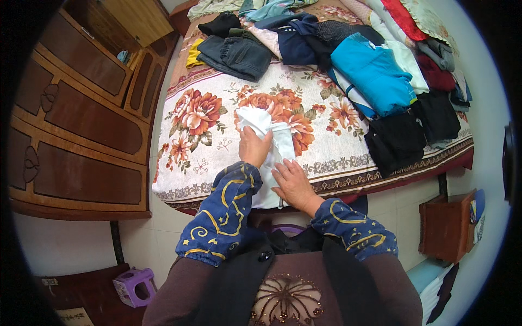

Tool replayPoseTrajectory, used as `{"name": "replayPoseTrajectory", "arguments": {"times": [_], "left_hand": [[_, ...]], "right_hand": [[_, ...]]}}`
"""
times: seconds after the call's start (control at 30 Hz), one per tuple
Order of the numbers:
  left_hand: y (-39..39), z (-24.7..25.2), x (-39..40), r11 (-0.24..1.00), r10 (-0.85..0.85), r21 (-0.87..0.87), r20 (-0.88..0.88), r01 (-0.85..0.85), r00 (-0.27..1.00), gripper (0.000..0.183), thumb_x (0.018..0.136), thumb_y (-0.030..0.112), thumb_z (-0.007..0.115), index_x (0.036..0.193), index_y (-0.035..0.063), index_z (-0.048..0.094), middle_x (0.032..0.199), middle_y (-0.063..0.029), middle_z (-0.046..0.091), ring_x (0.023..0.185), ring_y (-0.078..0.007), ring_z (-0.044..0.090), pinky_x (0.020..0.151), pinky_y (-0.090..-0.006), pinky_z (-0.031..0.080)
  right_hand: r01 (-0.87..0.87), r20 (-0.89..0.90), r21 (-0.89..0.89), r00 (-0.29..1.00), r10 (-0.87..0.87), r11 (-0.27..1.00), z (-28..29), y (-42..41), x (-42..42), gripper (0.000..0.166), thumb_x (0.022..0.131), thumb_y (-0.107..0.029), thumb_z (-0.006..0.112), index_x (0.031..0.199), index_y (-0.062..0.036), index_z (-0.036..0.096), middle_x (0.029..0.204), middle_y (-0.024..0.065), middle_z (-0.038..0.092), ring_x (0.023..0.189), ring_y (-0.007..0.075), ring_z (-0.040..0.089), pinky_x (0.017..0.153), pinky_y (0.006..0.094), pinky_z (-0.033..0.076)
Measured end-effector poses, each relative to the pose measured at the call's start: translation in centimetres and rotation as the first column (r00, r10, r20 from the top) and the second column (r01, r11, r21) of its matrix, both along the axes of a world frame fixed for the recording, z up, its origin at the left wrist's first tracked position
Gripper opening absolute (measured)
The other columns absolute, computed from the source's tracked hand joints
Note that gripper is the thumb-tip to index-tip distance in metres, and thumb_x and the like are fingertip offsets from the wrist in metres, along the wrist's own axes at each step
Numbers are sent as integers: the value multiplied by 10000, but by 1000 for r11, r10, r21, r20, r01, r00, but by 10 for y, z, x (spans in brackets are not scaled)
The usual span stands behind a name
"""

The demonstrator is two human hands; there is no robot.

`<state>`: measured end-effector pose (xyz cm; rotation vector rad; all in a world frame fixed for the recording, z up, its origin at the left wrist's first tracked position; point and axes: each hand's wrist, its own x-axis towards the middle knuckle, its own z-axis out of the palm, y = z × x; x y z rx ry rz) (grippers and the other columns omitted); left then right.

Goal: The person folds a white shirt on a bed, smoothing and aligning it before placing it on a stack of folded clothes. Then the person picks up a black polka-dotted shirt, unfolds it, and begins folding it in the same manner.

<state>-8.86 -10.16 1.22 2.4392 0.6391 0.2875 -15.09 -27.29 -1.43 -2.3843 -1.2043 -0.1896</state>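
A white cloth garment (281, 140) lies partly folded near the front edge of a bed with a floral cover (195, 163). My left hand (253, 146) rests on the garment's left side, fingers pointing away from me; whether it pinches the cloth is hard to tell. Lower and to the right, my right hand (294, 183) lies on the garment's right edge with its fingers slightly spread. The garment's lower end reaches the bed's front edge. Both forearms wear blue sleeve covers with yellow swirls.
Dark folded jeans (240, 55) lie at the back left of the bed. A bright blue garment (371, 73) tops a heap on the right, beside black folded clothes (397, 138). Wooden wardrobes (94, 118) stand left, a purple stool (134, 287) lower left, a small wooden cabinet (444, 228) right.
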Motion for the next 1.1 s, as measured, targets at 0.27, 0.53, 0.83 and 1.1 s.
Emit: {"name": "replayPoseTrajectory", "arguments": {"times": [0.27, 0.53, 0.83, 1.1], "left_hand": [[46, -37, 4, 907, 57, -419, 21, -43, 998, 218, 741, 200, 630, 735, 16, 515, 666, -135, 577, 623, -269, 600, 602, -402, 482], [33, -23, -25, 671, 127, -739, 29, -64, 992, 158, 856, 152, 599, 916, 32, 514, 752, -38, 565, 583, -105, 551, 475, -242, 461], [14, 2, -67, 486, 7, -873, -41, -39, 999, 428, 909, 380, 610, 1068, -2, 503, 827, -66, 574, 630, -102, 568, 472, -235, 484], [94, 8, -104, 344, 148, -937, -3, -54, 989, 362, 863, 161, 622, 1196, 60, 522, 968, -35, 606, 837, -146, 593, 740, -293, 500]], "right_hand": [[-54, -31, 204, 998, 62, 977, 6, 11, 17, 387, 791, -230, 689, 1111, -37, 590, 1192, 140, 542, 1110, 338, 491, 967, 453, 381], [438, -329, 277, 879, -344, 855, 3, 24, 8, 613, 798, -249, 713, 1262, 32, 429, 1152, 224, 499, 1021, 363, 522, 873, 415, 443], [417, -783, 117, 597, -175, 901, 20, 43, 25, 584, 788, -304, 695, 1207, 40, 476, 1077, 281, 609, 977, 372, 619, 828, 403, 486], [-188, -680, 266, 658, 322, 946, 42, 130, 7, 335, 763, -207, 656, 980, 35, 571, 972, 239, 594, 869, 393, 585, 750, 428, 483]]}}
